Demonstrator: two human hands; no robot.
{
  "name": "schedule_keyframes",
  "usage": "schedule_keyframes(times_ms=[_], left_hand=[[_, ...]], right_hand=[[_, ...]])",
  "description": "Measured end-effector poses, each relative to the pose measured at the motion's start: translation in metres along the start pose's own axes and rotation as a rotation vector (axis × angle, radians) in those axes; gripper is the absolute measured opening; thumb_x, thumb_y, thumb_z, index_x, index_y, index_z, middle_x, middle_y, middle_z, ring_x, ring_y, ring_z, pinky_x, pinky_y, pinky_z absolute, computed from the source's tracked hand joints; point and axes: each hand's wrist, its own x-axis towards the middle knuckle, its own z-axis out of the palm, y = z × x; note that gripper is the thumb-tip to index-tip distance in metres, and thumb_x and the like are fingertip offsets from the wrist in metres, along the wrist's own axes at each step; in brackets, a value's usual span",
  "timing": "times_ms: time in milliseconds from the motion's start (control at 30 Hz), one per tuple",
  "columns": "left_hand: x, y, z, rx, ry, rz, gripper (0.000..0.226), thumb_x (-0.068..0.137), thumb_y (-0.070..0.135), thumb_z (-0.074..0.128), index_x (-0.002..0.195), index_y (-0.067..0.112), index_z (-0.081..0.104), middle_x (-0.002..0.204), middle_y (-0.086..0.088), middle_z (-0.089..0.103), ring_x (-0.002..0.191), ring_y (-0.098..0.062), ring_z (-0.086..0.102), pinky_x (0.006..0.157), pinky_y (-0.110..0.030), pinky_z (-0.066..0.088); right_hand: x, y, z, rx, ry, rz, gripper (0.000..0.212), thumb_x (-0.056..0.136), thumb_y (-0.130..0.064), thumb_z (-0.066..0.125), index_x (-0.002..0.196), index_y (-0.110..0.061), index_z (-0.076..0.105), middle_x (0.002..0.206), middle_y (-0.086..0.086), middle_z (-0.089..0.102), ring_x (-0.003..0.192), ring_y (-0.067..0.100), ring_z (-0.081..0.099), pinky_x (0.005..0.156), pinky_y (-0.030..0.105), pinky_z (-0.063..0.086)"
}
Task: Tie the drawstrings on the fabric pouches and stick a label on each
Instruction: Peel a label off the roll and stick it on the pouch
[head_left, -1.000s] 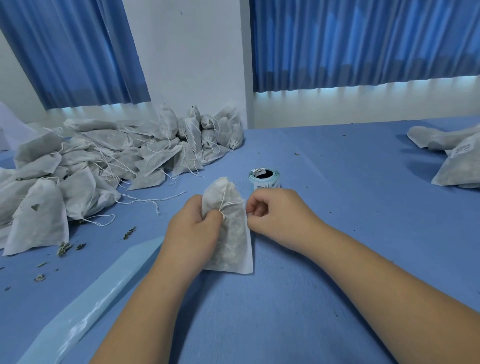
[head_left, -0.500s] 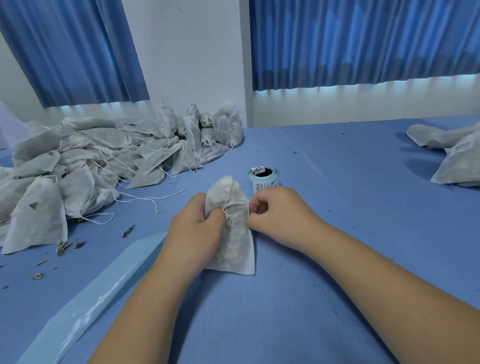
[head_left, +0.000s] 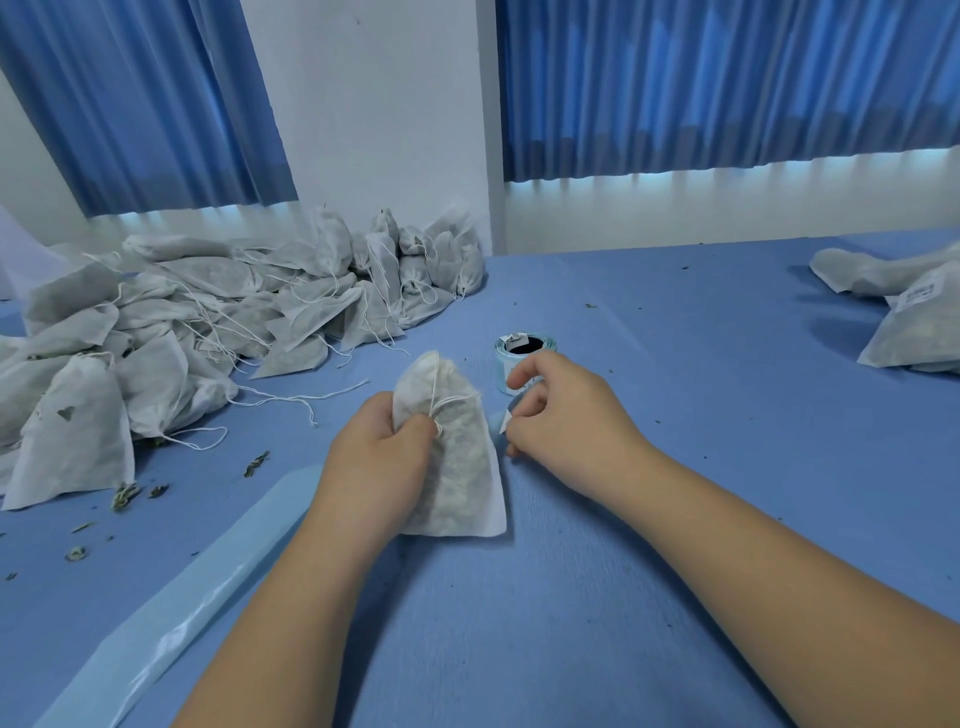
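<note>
A white fabric pouch (head_left: 457, 467) filled with dried herbs lies on the blue table in front of me. My left hand (head_left: 374, 462) grips its gathered neck, the thumb pressing the white drawstring (head_left: 447, 402) against the fabric. My right hand (head_left: 566, 421) hovers just right of the pouch with its fingers loosely curled and apart, the forefinger lifted. A small white scrap (head_left: 505, 422) shows by its fingertips; I cannot tell whether it is held. The roll of labels (head_left: 524, 345) stands just behind that hand, partly hidden by it.
A big heap of pouches (head_left: 182, 332) with loose strings fills the left of the table. Two pouches, one labelled (head_left: 909, 322), lie at the right edge. A pale blue backing strip (head_left: 171, 613) runs along the near left, with herb crumbs (head_left: 124, 493) beside it.
My right hand has let go of the drawstring and moved a little right, its fingers spreading. The left hand keeps its hold on the pouch neck.
</note>
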Motion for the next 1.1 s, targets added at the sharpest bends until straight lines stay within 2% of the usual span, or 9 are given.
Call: schedule_keyframes(times_ms=[167, 300, 433, 600, 700, 800, 933, 1033, 1100], left_hand=[[0.001, -0.001, -0.002, -0.028, 0.001, -0.053, 0.011, 0.09, 0.024, 0.053, 0.087, 0.019, 0.063, 0.085, 0.001, 0.066, 0.076, -0.017, 0.059, 0.061, -0.031, 0.042], [0.002, -0.002, -0.002, -0.038, -0.005, -0.065, 0.012, 0.09, 0.023, 0.053, 0.089, 0.017, 0.063, 0.089, -0.003, 0.067, 0.078, -0.02, 0.06, 0.066, -0.034, 0.044], [0.002, -0.002, -0.002, -0.039, -0.006, -0.073, 0.011, 0.09, 0.024, 0.053, 0.087, 0.019, 0.063, 0.089, -0.004, 0.068, 0.082, -0.023, 0.062, 0.07, -0.036, 0.046], [0.003, -0.002, -0.003, -0.027, -0.008, -0.081, 0.012, 0.09, 0.025, 0.053, 0.086, 0.019, 0.064, 0.09, -0.005, 0.069, 0.088, -0.028, 0.065, 0.075, -0.04, 0.05], [0.003, -0.003, -0.004, -0.018, 0.001, -0.088, 0.014, 0.09, 0.025, 0.053, 0.087, 0.017, 0.064, 0.092, -0.008, 0.07, 0.091, -0.031, 0.066, 0.082, -0.045, 0.053], [0.004, -0.004, -0.005, -0.021, 0.018, -0.079, 0.017, 0.09, 0.025, 0.052, 0.09, 0.013, 0.063, 0.095, -0.012, 0.069, 0.092, -0.034, 0.065, 0.075, -0.041, 0.051], [0.002, -0.003, -0.005, -0.047, 0.046, -0.032, 0.012, 0.089, 0.026, 0.054, 0.086, 0.017, 0.062, 0.08, -0.001, 0.064, 0.074, -0.022, 0.057, 0.06, -0.034, 0.041], [-0.003, 0.005, -0.006, -0.301, 0.059, 0.011, 0.009, 0.085, 0.027, 0.059, 0.082, 0.023, 0.067, 0.082, 0.001, 0.07, 0.079, -0.021, 0.066, 0.069, -0.039, 0.053], [-0.006, 0.013, -0.007, -0.572, 0.0, -0.022, 0.017, 0.089, 0.02, 0.058, 0.081, 0.026, 0.071, 0.081, 0.005, 0.074, 0.073, -0.014, 0.071, 0.061, -0.035, 0.058]], right_hand=[[0.002, -0.002, -0.003, -0.042, -0.005, 0.081, 0.022, 0.074, -0.005, 0.058, 0.082, -0.025, 0.052, 0.083, 0.002, 0.07, 0.077, 0.016, 0.064, 0.058, 0.024, 0.045], [0.003, 0.0, -0.009, -0.102, -0.067, 0.135, 0.017, 0.072, -0.007, 0.057, 0.08, -0.022, 0.059, 0.071, -0.002, 0.071, 0.06, 0.008, 0.059, 0.05, 0.021, 0.041], [0.005, 0.004, -0.018, -0.091, -0.147, 0.182, 0.016, 0.074, -0.01, 0.058, 0.081, -0.024, 0.062, 0.055, -0.004, 0.068, 0.042, 0.0, 0.05, 0.05, 0.02, 0.041], [0.005, 0.006, -0.027, -0.054, -0.204, 0.209, 0.019, 0.074, -0.011, 0.057, 0.081, -0.025, 0.066, 0.053, -0.005, 0.066, 0.049, 0.008, 0.058, 0.06, 0.028, 0.045], [0.005, 0.006, -0.031, -0.065, -0.232, 0.198, 0.022, 0.076, -0.009, 0.055, 0.082, -0.025, 0.069, 0.053, -0.009, 0.063, 0.049, 0.007, 0.061, 0.059, 0.026, 0.044], [0.004, 0.006, -0.036, -0.065, -0.254, 0.219, 0.028, 0.078, -0.007, 0.054, 0.082, -0.029, 0.07, 0.057, -0.007, 0.06, 0.049, 0.009, 0.06, 0.054, 0.022, 0.043], [0.003, 0.005, -0.043, -0.039, -0.274, 0.243, 0.024, 0.08, -0.007, 0.053, 0.088, -0.023, 0.069, 0.062, -0.005, 0.063, 0.051, 0.011, 0.061, 0.056, 0.024, 0.045], [0.003, 0.002, -0.049, 0.0, -0.246, 0.22, 0.024, 0.081, -0.003, 0.052, 0.093, -0.015, 0.068, 0.062, -0.002, 0.064, 0.052, 0.011, 0.06, 0.059, 0.027, 0.048], [0.003, -0.004, -0.056, 0.094, -0.199, 0.178, 0.024, 0.083, -0.001, 0.051, 0.095, -0.014, 0.067, 0.063, -0.003, 0.066, 0.056, 0.011, 0.062, 0.061, 0.026, 0.049]])
